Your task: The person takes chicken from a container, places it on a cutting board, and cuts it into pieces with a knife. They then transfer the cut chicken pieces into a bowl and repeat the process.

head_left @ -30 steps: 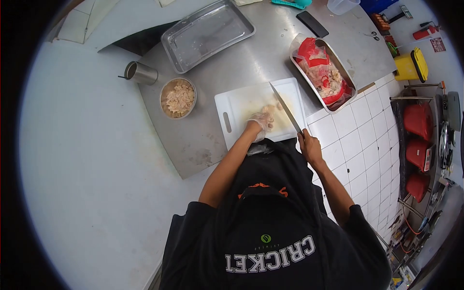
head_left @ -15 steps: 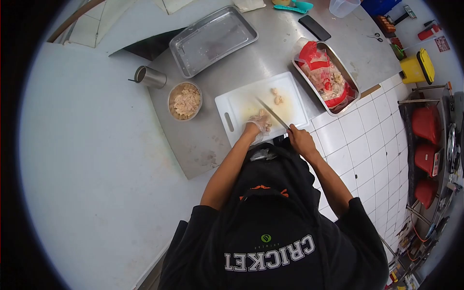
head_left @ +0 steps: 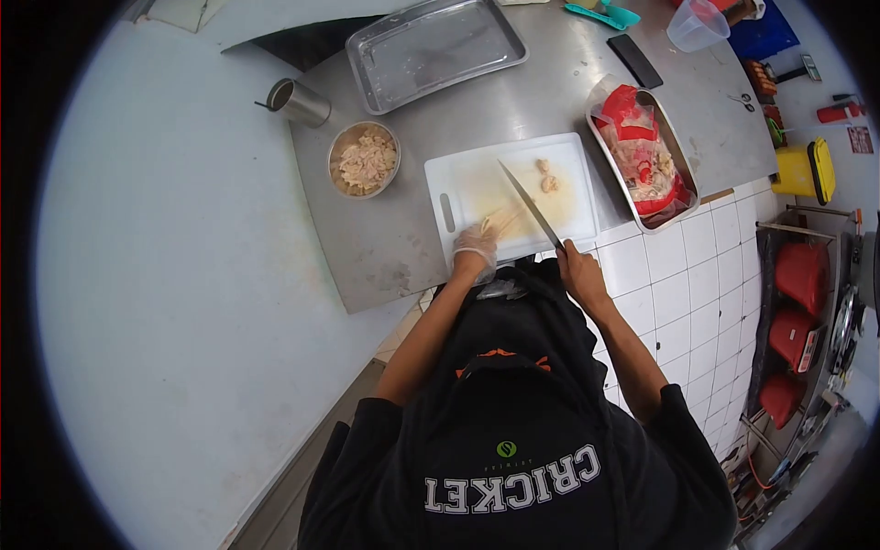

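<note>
My right hand (head_left: 579,270) is closed around the handle of a long kitchen knife (head_left: 532,205), its blade slanting up and left above the board. In a clear plastic glove, my left hand (head_left: 475,246) is at the near left part of the white cutting board (head_left: 573,151). Its fingers are partly smeared, with a pale piece of raw meat (head_left: 486,223) at the fingertips. Two small raw meat pieces (head_left: 547,176) lie beyond the knife on the wet, yellowish board surface.
Left of the board stands a metal bowl (head_left: 334,174) of cut meat, with a steel cup (head_left: 307,105) behind it. A metal tray (head_left: 440,96) lies at the back. To the right, another tray (head_left: 683,215) holds bagged meat. Beyond are a phone (head_left: 634,61) and a clear plastic jug (head_left: 698,32).
My left hand has drawn back to the left across the board, and the meat that was under it has left that spot. The knife stays in my right hand. The view has shifted.
</note>
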`<state>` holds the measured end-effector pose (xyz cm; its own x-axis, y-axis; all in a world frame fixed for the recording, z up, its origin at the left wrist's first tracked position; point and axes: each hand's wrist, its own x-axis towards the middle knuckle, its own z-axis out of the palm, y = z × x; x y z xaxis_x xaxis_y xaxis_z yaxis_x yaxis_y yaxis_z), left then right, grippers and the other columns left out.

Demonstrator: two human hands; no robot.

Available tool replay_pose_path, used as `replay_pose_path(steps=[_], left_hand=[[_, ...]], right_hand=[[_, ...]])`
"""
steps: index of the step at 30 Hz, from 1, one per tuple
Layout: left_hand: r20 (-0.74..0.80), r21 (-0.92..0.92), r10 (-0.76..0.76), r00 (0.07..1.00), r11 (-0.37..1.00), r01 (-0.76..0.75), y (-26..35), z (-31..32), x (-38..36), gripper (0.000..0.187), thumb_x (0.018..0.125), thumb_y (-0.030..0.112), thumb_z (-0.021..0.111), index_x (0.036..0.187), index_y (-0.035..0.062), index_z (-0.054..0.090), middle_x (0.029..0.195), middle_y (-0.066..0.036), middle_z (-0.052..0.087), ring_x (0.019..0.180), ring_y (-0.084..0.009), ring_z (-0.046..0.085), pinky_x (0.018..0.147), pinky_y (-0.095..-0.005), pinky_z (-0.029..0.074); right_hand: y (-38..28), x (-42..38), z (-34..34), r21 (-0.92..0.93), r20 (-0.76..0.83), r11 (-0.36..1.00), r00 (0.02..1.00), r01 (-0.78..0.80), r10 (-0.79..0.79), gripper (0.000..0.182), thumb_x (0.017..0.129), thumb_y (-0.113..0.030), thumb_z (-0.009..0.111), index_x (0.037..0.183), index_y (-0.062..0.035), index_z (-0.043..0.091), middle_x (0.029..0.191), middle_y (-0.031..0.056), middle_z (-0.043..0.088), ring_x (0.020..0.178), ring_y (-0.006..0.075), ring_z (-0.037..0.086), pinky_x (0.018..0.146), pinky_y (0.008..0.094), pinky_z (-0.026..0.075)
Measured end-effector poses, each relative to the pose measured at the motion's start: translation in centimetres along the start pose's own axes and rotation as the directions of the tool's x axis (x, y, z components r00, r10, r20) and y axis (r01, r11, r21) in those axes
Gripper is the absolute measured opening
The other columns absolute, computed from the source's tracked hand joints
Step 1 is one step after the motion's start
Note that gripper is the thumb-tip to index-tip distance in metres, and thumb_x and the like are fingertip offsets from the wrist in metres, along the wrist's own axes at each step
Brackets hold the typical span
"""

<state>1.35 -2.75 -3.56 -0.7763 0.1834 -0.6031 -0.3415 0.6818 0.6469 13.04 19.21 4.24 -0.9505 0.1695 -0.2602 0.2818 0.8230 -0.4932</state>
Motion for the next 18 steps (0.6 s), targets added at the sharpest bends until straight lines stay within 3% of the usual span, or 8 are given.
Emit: replay_pose_path(steps=[1,4,7,8,10,13,16,18], left_hand=[[-0.036,0.251,0.108,0.993,0.963,-0.096,0.0,0.2,0.1,0.042,0.095,0.038,0.056,0.118,0.0036,0.064,0.089,-0.016,0.072,0.075,-0.0354,0.067,0.070,-0.0420,0.054],[-0.074,0.253,0.099,0.992,0.964,-0.078,0.6,0.9,-0.2,0.051,0.092,0.043,0.057,0.127,0.0065,0.061,0.104,-0.022,0.070,0.094,-0.0454,0.065,0.087,-0.0457,0.052],[-0.134,0.241,0.096,0.986,0.969,-0.062,2.1,0.3,-2.0,0.051,0.092,0.042,0.057,0.128,0.0066,0.061,0.106,-0.026,0.068,0.101,-0.0445,0.064,0.091,-0.0467,0.050],[-0.135,0.248,0.097,0.986,0.967,-0.061,2.5,0.1,-2.3,0.051,0.092,0.042,0.057,0.128,0.0065,0.061,0.107,-0.027,0.067,0.101,-0.0446,0.064,0.092,-0.0470,0.050],[-0.139,0.269,0.110,0.984,0.961,-0.069,2.6,-0.1,-2.4,0.051,0.092,0.043,0.057,0.127,0.0062,0.062,0.108,-0.027,0.067,0.101,-0.0448,0.064,0.093,-0.0475,0.050],[-0.006,0.278,0.025,1.000,0.960,-0.022,2.6,-0.3,-1.5,0.038,0.092,0.034,0.056,0.115,0.0044,0.066,0.106,-0.026,0.067,0.099,-0.0447,0.064,0.090,-0.0509,0.049],[0.035,0.410,0.228,0.973,0.885,-0.222,1.3,-0.5,-0.3,0.035,0.093,0.034,0.056,0.108,0.0038,0.067,0.095,-0.024,0.069,0.084,-0.0401,0.068,0.077,-0.0469,0.054],[0.156,-0.017,0.086,0.984,0.996,-0.085,-0.8,-0.9,1.2,0.034,0.096,0.034,0.059,0.109,0.0034,0.066,0.090,-0.016,0.069,0.076,-0.0277,0.066,0.067,-0.0384,0.054]], right_hand=[[-0.1,-0.8,-0.1,0.023,0.033,1.000,0.999,0.000,-0.001,0.022,0.100,-0.027,0.049,0.104,-0.0053,0.050,0.064,0.0272,0.061,0.061,0.0495,0.061,0.057,0.0602,0.048],[0.8,-3.1,1.0,0.012,0.132,0.999,0.991,-0.035,0.033,0.023,0.100,-0.026,0.051,0.106,-0.0033,0.051,0.065,0.0276,0.062,0.061,0.0492,0.062,0.056,0.0594,0.048],[0.1,-1.6,2.8,-0.052,0.167,0.996,0.982,-0.078,0.085,0.026,0.099,-0.025,0.052,0.107,-0.0008,0.051,0.064,0.0279,0.062,0.062,0.0490,0.062,0.056,0.0584,0.049],[-1.0,0.0,3.5,-0.072,0.163,0.993,0.981,-0.092,0.103,0.027,0.099,-0.026,0.052,0.108,-0.0002,0.051,0.064,0.0282,0.062,0.062,0.0492,0.062,0.056,0.0583,0.049],[-3.2,4.6,5.7,0.088,0.075,0.996,0.997,-0.019,0.012,0.024,0.099,-0.027,0.050,0.107,-0.0048,0.049,0.067,0.0270,0.063,0.065,0.0492,0.063,0.059,0.0583,0.050],[-6.4,8.7,6.0,0.101,0.021,0.995,1.000,-0.009,0.007,0.024,0.099,-0.027,0.050,0.105,-0.0043,0.049,0.069,0.0279,0.063,0.068,0.0494,0.063,0.061,0.0584,0.050],[-6.0,8.4,5.0,0.073,0.035,0.997,0.999,0.012,-0.015,0.024,0.099,-0.027,0.050,0.105,-0.0037,0.049,0.070,0.0286,0.063,0.068,0.0505,0.063,0.062,0.0595,0.049],[-3.9,5.4,3.7,0.053,0.082,0.998,0.996,0.014,-0.019,0.023,0.099,-0.026,0.049,0.105,-0.0038,0.050,0.070,0.0293,0.063,0.068,0.0513,0.062,0.062,0.0601,0.049]])
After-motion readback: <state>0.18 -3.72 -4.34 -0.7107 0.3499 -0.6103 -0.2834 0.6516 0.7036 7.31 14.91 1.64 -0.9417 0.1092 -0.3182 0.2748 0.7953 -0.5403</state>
